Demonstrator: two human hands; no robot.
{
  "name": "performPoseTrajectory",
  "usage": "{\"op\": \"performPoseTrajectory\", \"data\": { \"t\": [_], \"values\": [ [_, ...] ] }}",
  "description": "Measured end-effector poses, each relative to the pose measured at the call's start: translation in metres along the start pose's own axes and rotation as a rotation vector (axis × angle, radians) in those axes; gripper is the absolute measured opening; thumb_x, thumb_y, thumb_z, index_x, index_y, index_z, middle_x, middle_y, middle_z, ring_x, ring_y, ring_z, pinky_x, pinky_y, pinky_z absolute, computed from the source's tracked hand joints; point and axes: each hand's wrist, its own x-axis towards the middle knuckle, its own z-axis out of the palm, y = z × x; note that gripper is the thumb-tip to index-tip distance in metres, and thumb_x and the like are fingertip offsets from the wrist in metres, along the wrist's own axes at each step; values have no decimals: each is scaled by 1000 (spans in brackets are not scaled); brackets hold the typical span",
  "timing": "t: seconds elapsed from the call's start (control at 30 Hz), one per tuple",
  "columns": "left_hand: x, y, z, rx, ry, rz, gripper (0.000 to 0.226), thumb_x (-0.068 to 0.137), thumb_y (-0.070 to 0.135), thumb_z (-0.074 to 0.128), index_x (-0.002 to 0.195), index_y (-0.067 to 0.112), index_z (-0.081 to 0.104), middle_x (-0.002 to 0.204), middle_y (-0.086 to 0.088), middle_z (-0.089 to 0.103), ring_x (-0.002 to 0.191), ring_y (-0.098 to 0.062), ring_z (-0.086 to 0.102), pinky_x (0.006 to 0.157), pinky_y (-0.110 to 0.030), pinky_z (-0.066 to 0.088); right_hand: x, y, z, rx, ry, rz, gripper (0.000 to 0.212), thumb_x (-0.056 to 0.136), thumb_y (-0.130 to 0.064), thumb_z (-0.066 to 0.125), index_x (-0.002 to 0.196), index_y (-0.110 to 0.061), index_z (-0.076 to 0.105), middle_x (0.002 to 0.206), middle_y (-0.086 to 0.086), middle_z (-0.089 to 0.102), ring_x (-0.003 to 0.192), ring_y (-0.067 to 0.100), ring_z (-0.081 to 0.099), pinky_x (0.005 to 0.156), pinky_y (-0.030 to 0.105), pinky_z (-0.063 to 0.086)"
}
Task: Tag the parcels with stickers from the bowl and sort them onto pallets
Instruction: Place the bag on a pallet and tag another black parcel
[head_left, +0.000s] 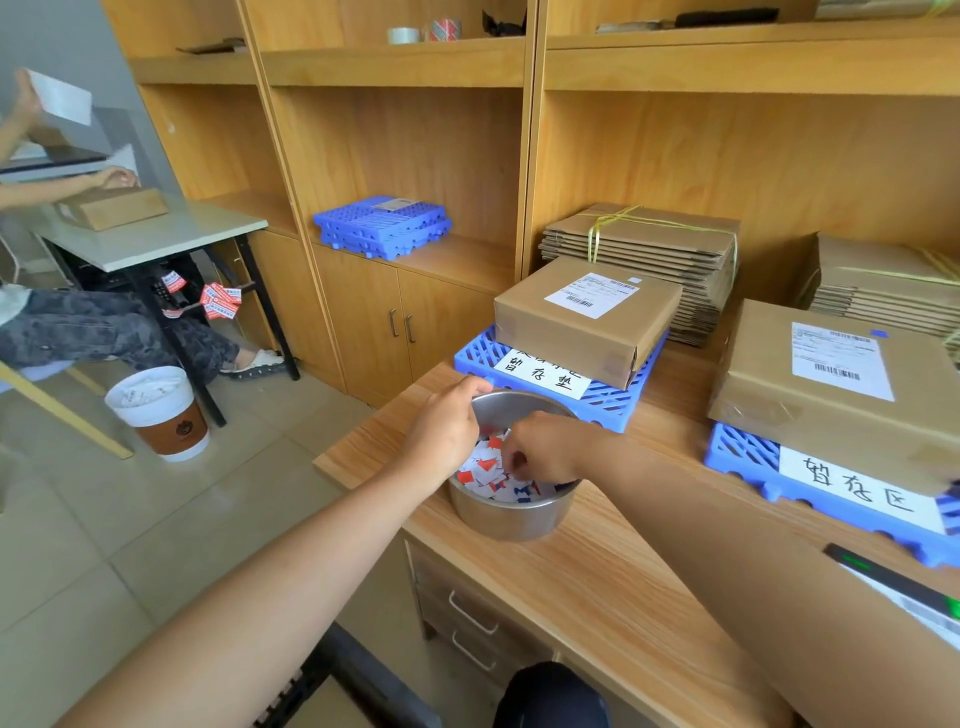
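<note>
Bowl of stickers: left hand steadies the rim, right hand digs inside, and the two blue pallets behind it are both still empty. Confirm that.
Not quite. The left hand does hold the bowl rim and the right hand is in the stickers, but the head view shows neither pallet empty: the near pallet and the right pallet each carry a parcel.

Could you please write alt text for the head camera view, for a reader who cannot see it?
Both hands reach into a metal bowl of red, white and blue stickers on a wooden desk: the left hand grips the rim, the right hand picks among them. Behind, labelled parcels sit on two blue pallets.
</note>
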Motion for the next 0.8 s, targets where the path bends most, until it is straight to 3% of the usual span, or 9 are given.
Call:
{"op": "performPoseTrajectory", "data": {
  "t": [0.1, 0.17, 0.4, 0.53, 0.7, 0.8],
  "values": [
    [0, 1, 0, 8, 3, -4, 41, 98, 0, 43, 127, 23, 60, 127, 3, 67, 110, -20, 63, 88, -40, 56, -5, -2, -2, -60, -140, 16, 33, 90, -35, 70, 122, -31, 68, 106, -9, 60, 100, 18, 55, 81, 30, 46],
    [-1, 3, 0, 8, -2, -4, 41, 97, 0, 43, 127, 23, 60, 126, 3, 67, 109, -21, 64, 87, -41, 56, -4, -4, 2, -64, -151, 19, 38, 90, -35, 71, 127, -31, 64, 103, -8, 52, 96, 17, 51, 77, 29, 39],
    [-5, 8, -1, -9, -3, -23, 44, 96, -1, 41, 126, 22, 61, 126, 3, 67, 111, -21, 62, 89, -39, 54, -5, -5, 7, 6, -59, 43, 27, 90, -20, 68, 117, -26, 69, 107, -2, 58, 94, 17, 51, 76, 28, 40],
    [-6, 9, -1, -6, -9, -37, 45, 96, -2, 40, 126, 23, 61, 127, 3, 66, 112, -21, 62, 89, -39, 53, -8, -6, 5, 38, 19, 56, 35, 93, -16, 61, 126, -27, 63, 113, 0, 60, 111, 21, 55, 78, 29, 39],
    [-7, 12, -1, -20, -2, -39, 46, 94, -4, 40, 124, 22, 63, 124, 1, 68, 109, -23, 63, 88, -39, 53, -14, -7, 4, 68, -7, 32, 31, 88, -18, 60, 114, -34, 65, 102, -12, 59, 102, 15, 56, 76, 29, 45],
    [-8, 13, -1, -28, -3, -37, 45, 94, -4, 41, 123, 20, 63, 123, -1, 69, 109, -24, 63, 88, -38, 53, -17, -8, 2, 78, -37, 20, 36, 90, -15, 59, 120, -34, 64, 103, -14, 54, 97, 13, 52, 75, 28, 42]
  ]
}}
